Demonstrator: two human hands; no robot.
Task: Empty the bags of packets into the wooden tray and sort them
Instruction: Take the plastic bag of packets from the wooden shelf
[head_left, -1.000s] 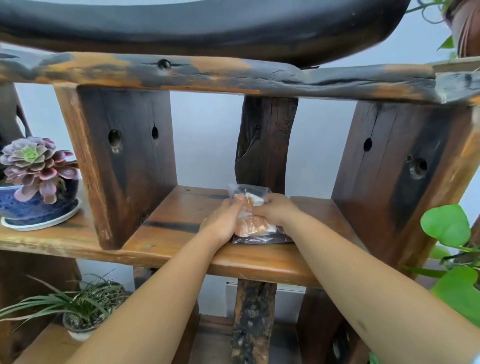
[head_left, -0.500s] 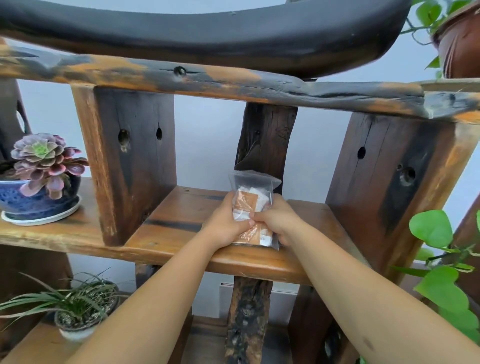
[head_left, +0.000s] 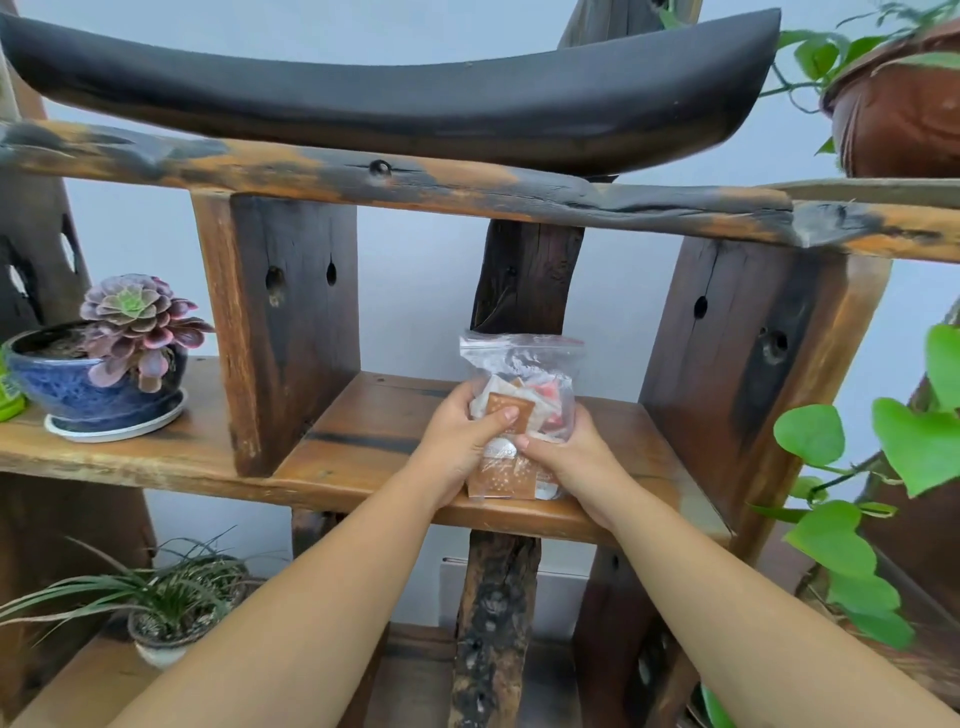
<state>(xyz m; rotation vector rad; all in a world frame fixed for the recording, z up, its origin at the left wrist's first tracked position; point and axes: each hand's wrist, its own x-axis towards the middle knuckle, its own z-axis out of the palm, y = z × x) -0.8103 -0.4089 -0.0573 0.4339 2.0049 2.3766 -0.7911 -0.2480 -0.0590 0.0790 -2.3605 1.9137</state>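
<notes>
Both hands, left (head_left: 457, 441) and right (head_left: 571, 457), clasp the upright bag of packets (head_left: 524, 395).

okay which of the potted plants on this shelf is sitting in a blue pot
The purple-and-green rosette succulent, on the middle shelf left of the hands. Its glazed blue pot stands on a white saucer; the grassy plant below has a pale pot, the upper-right vine a brown one.

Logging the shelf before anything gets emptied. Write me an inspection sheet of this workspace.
Surface: wooden shelf, worn, bare beside the bag.
Job's things: clear zip bag of packets upright at the shelf's front edge, seal looks closed; no wooden tray seen.
Clutter: nothing seen.
Grippers: left hand and right hand each have a grip on the bag's lower half.
Cables: nothing seen.
Surroundings: succulent in a blue pot, grassy pot plant below, leafy vine right.
</notes>
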